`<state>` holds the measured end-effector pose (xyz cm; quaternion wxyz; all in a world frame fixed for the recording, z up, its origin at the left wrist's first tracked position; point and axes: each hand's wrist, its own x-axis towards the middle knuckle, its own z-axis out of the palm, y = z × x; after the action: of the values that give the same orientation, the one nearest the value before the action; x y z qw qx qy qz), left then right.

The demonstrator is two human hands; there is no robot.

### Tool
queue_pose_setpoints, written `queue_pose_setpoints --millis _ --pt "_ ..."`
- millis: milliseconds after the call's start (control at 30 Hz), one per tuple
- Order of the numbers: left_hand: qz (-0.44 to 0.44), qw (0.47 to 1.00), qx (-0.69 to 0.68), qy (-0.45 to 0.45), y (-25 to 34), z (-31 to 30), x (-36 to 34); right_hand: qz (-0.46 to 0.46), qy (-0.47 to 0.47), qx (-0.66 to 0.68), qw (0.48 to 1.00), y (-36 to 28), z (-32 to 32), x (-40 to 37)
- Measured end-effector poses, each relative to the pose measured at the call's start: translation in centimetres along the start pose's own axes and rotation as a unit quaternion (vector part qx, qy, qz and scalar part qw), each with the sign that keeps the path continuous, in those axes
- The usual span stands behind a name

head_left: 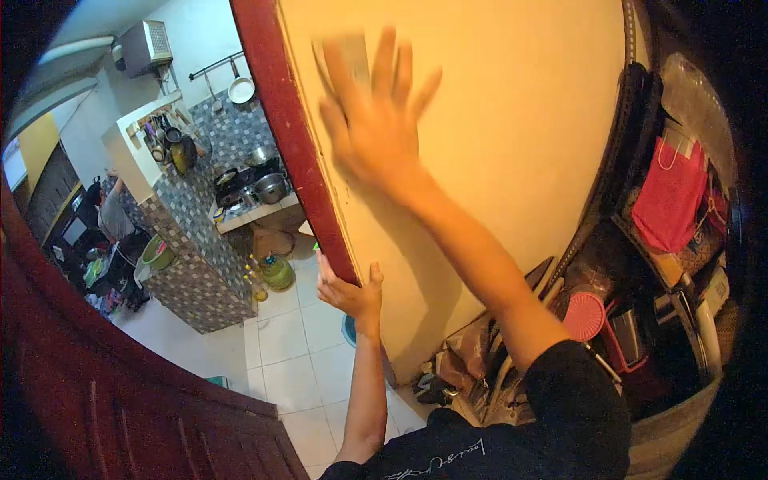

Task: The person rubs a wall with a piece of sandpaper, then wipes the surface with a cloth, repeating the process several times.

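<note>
My right hand is raised against the yellow wall, its fingers spread and slightly blurred. Behind its fingertips, a greyish switch plate is partly covered. Lower down, my left hand grips the dark red door frame, fingers on the kitchen side and thumb on the wall side. Just above those fingers, a small white item with a bit of green beside it shows at the frame's edge; the rest is hidden.
A dark red door stands at the left. Through the doorway are a stove with pots, a green gas cylinder and a person. At right, a red bag and a pink basket sit among clutter.
</note>
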<state>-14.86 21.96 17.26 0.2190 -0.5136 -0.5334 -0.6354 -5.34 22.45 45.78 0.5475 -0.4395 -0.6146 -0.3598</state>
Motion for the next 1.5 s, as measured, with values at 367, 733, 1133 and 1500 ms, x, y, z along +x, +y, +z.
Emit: queue_pose_setpoints --millis 367,733,1133,1500 --pt "0.007 1.000 -0.012 0.010 0.7 -0.1 0.2 -0.018 0.020 -0.024 0.999 -0.5 0.7 1.1" --pt "-0.016 0.997 -0.054 -0.045 1.1 -1.1 0.7 -0.016 -0.061 -0.040 0.997 -1.7 0.0 -6.4" --pt "-0.033 0.987 -0.094 -0.126 1.6 -2.9 1.1 0.004 0.078 -0.059 0.995 -2.5 1.0 4.9" --pt "-0.053 0.978 -0.097 -0.176 0.7 -3.5 -0.5 0.012 -0.107 -0.014 0.994 -2.3 0.8 -15.0"
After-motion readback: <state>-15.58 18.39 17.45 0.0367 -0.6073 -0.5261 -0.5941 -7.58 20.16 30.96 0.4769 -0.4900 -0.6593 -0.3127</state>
